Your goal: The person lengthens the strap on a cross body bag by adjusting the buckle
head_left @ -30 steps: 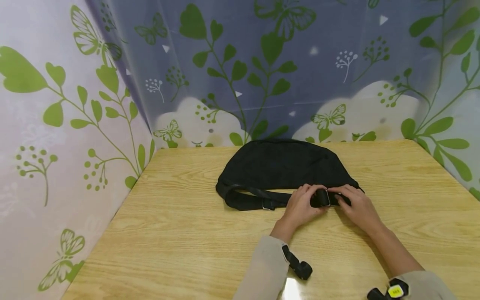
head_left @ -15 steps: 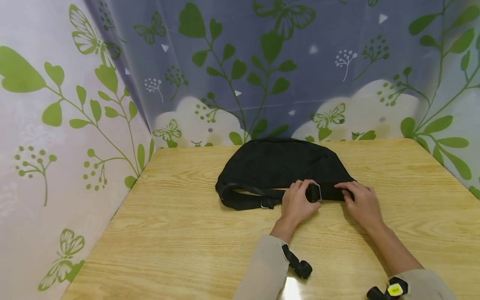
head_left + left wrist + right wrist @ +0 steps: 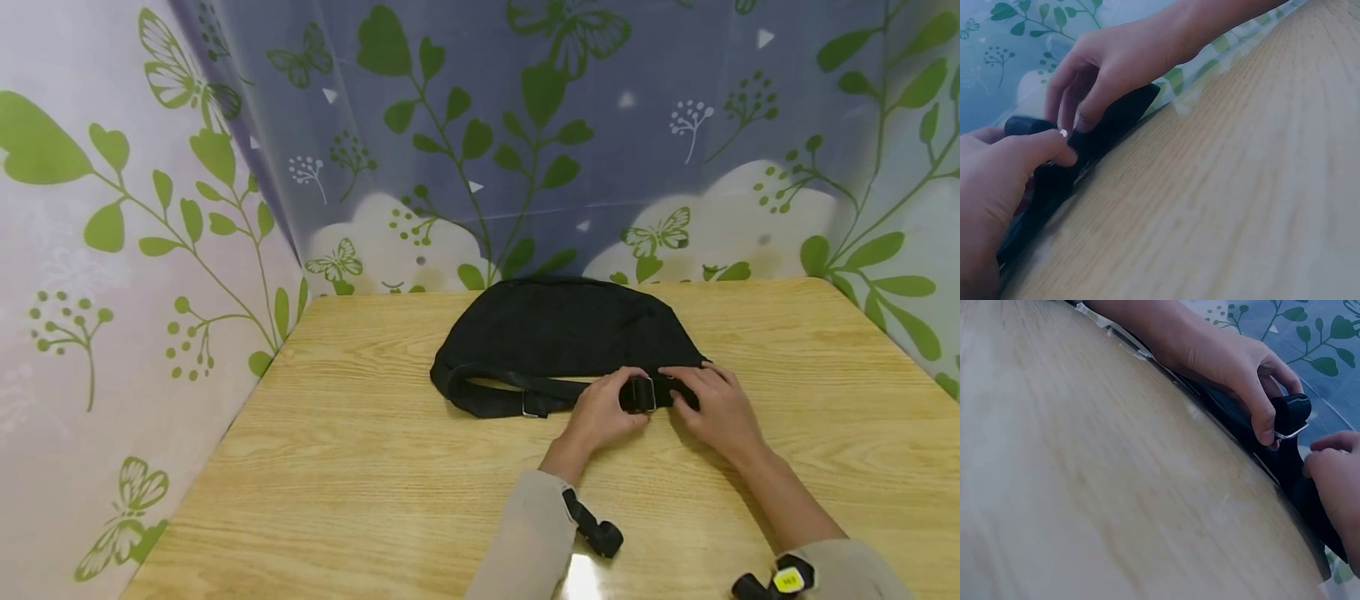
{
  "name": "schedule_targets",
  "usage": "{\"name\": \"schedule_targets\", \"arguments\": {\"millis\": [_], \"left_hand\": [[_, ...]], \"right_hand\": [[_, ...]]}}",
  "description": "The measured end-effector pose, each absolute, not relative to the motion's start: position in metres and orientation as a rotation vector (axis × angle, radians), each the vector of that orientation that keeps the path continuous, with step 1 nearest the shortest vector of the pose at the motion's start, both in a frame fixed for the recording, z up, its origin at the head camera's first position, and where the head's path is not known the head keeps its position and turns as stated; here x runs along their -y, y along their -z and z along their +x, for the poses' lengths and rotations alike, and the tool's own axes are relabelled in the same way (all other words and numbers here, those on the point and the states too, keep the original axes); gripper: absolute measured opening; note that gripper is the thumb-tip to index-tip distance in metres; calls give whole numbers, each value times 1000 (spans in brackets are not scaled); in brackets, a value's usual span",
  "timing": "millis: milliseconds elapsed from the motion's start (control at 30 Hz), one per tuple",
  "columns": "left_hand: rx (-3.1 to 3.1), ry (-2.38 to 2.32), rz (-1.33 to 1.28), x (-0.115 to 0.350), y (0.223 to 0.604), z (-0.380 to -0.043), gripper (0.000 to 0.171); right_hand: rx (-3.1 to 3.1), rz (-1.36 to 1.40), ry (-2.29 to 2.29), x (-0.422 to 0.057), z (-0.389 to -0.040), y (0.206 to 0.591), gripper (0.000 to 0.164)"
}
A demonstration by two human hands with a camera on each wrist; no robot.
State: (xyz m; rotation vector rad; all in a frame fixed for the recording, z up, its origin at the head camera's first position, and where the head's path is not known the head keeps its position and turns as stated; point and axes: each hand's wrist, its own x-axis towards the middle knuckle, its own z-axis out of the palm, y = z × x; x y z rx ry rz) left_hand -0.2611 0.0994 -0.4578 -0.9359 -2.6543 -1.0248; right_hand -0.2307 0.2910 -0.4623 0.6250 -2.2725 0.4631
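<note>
In the head view, a black bag [image 3: 562,329] lies right of centre on the wooden table [image 3: 360,483]; along its lower edge, the left hand [image 3: 606,410] pinches the strap [image 3: 491,403] beside a metal buckle [image 3: 652,394], while the right hand [image 3: 720,408] holds the strap between fingers and thumb. The left-wrist view shows both hands meeting at the strap at left. In the right-wrist view, the buckle, right of centre, touches the left hand, the right hand just apart at the right edge.
</note>
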Motion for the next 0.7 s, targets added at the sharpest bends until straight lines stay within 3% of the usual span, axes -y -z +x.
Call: {"name": "schedule_targets", "arguments": {"millis": [300,700], "left_hand": [[2626,1058,-1091,-100,458,-261,50],[2582,905,-916,-100,458,-261,49]], "right_hand": [[2262,728,-547,-288,-231,465,26],[2217,522,-464,-288,-229,461,24]]}}
